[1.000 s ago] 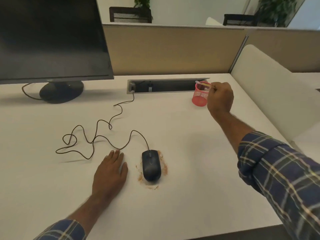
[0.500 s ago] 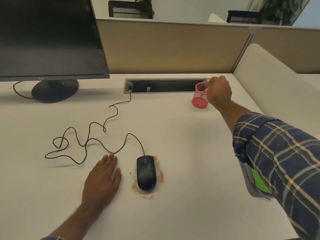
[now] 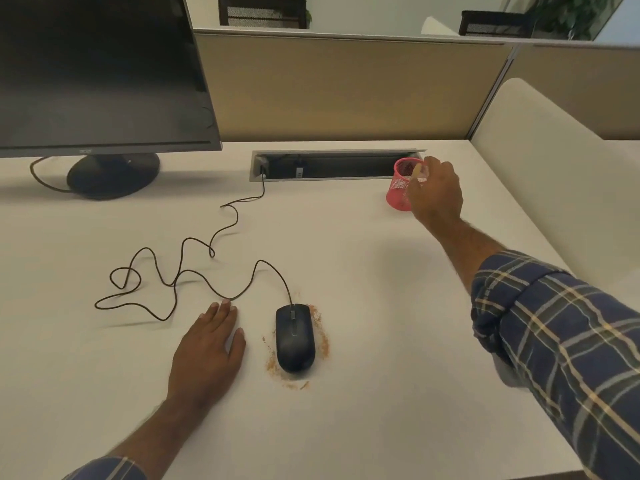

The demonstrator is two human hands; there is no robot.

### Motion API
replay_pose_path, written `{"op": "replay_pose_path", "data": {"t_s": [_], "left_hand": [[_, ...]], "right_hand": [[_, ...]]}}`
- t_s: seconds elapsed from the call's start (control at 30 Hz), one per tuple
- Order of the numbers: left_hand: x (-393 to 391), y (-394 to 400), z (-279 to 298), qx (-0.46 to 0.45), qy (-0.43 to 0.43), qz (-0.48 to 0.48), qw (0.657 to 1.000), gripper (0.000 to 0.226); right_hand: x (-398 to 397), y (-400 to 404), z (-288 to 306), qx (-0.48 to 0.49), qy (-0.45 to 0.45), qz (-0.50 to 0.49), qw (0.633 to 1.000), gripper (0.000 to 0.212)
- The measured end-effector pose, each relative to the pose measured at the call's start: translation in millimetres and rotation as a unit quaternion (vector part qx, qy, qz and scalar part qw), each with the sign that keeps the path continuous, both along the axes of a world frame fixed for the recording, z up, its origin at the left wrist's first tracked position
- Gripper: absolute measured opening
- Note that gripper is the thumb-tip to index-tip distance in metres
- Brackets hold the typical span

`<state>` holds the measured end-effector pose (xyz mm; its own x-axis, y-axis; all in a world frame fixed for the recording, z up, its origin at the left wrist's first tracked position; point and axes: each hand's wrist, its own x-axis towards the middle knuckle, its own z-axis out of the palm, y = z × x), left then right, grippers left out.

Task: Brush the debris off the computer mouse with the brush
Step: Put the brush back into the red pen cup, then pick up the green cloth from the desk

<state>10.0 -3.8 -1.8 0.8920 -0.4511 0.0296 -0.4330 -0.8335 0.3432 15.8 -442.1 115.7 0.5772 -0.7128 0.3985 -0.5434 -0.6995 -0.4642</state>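
Note:
The black wired computer mouse [image 3: 295, 337] lies on the white desk [image 3: 381, 341], with orange-brown debris [image 3: 320, 332] scattered on the desk around it. My left hand [image 3: 207, 351] rests flat on the desk just left of the mouse, holding nothing. My right hand [image 3: 437, 192] is stretched out to a pink mesh cup [image 3: 398, 190] at the back right. The brush's pale handle [image 3: 417, 171] stands in the cup with my fingertips closed on it. The bristles are hidden inside the cup.
The mouse cable [image 3: 180, 271] loops across the desk to a cable slot [image 3: 332, 165] at the back. A dark monitor [image 3: 100, 74] on its stand fills the back left. A beige partition [image 3: 346, 88] runs behind the desk, and a cream chair back [image 3: 540, 161] stands at the right.
My right hand has come down from above the cup, lowering the brush into it. My left hand and the mouse have stayed put.

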Motion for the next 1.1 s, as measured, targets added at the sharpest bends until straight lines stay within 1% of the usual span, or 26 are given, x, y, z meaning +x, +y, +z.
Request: {"op": "replay_pose_path", "data": {"t_s": [0.1, 0.17, 0.23, 0.4, 0.6, 0.77, 0.93, 1.0, 1.07, 1.1], "left_hand": [[0, 0, 0, -0.001, -0.004, 0.000, 1.000, 0.053], [0, 0, 0, -0.004, -0.006, 0.000, 1.000, 0.051], [0, -1, -1, -0.006, -0.004, -0.001, 1.000, 0.050], [-1, -1, 3, -0.003, 0.000, -0.002, 1.000, 0.050], [0, 0, -1, 0.008, -0.015, -0.012, 1.000, 0.049], [-1, 3, -2, 0.008, -0.018, -0.021, 1.000, 0.046], [-2, 3, -1, 0.005, -0.015, -0.018, 1.000, 0.046], [-2, 3, -1, 0.002, -0.015, -0.017, 1.000, 0.045], [-3, 2, -1, 0.003, -0.017, -0.016, 1.000, 0.045], [-2, 2, -1, 0.003, -0.017, -0.016, 1.000, 0.045]], "right_hand": [[-18, 23, -8, 0.013, -0.039, 0.012, 0.999, 0.044], [-35, 43, -19, 0.010, -0.066, 0.035, 0.997, 0.037], [-56, 63, -31, 0.030, -0.084, 0.052, 0.995, 0.032], [-112, 102, -61, 0.070, -0.070, 0.068, 0.993, 0.029], [-172, 119, -87, 0.064, -0.026, 0.054, 0.996, 0.030], [-203, 113, -91, 0.024, -0.018, 0.032, 0.999, 0.031], [-224, 81, -80, -0.036, 0.033, -0.031, 0.998, 0.026], [-228, 66, -73, -0.037, 0.043, -0.046, 0.997, 0.027], [-232, 51, -64, -0.019, 0.031, -0.053, 0.998, 0.030], [-234, 45, -60, -0.013, 0.022, -0.054, 0.998, 0.027]]}}
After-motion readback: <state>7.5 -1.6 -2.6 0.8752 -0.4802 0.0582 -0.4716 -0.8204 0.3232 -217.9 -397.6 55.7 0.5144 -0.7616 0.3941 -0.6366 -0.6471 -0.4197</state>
